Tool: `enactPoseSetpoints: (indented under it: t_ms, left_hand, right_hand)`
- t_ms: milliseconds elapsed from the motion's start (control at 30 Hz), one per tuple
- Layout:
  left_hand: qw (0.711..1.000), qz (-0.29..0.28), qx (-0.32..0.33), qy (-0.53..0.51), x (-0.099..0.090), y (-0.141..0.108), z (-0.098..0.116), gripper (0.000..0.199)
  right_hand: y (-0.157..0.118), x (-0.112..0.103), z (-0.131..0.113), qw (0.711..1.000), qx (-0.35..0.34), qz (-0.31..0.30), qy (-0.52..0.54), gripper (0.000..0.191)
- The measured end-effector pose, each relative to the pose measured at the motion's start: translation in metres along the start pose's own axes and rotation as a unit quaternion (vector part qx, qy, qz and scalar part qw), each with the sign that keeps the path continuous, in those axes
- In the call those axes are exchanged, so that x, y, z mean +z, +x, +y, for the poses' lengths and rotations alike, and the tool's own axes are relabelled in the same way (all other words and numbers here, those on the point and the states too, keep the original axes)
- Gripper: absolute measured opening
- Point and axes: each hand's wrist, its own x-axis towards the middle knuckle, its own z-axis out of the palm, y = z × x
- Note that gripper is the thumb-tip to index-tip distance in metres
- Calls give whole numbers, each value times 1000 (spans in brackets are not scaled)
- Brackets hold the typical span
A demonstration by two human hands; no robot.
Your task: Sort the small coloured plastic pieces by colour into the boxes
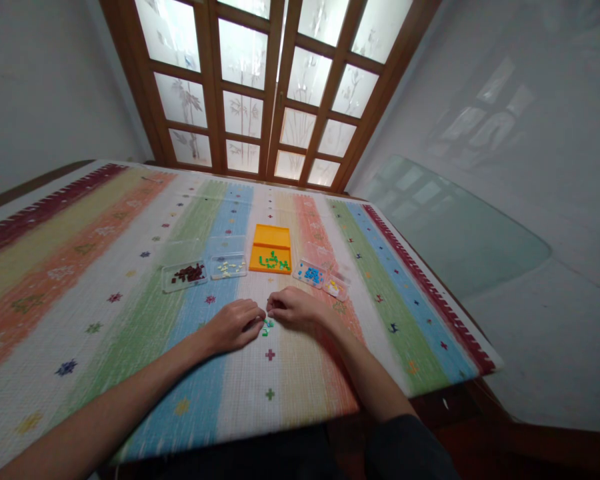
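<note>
My left hand rests on the striped tablecloth with its fingers curled and their tips together. Opposite it, my right hand is also closed in a pinch, its fingertips almost meeting the left ones. Whatever the fingers hold is too small or hidden to name. Between and just below the fingertips lie several tiny green pieces, with a bit of light blue among them. Beyond the hands stands an open orange box, its lid folded back, with many small green pieces in the near half.
Left of the orange box are clear boxes with dark brown pieces and cream pieces. To its right sit clear boxes with blue pieces and yellow and pale pieces. The tablecloth covers the table; wooden glazed doors stand behind.
</note>
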Motion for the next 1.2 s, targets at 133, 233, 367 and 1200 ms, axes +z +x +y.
enactPoseSetpoints:
  t_ms: [133, 233, 367, 1200]
  left_hand:
    - [999, -7, 39, 25, 0, 0, -2, 20]
    - [998, -16, 42, 32, 0, 0, -2, 23]
    - [999, -20, 35, 17, -1, 1, -1, 23]
    - [989, 56, -117, -67, -4, 1, -2, 20]
  right_hand:
    - [-1, -9, 2, 997, 30, 68, -3, 8]
    - [3, -18, 8, 984, 69, 161, -8, 9]
    - [12, -24, 18, 957, 131, 257, -19, 10]
    - [10, -12, 5, 983, 40, 147, 104, 17]
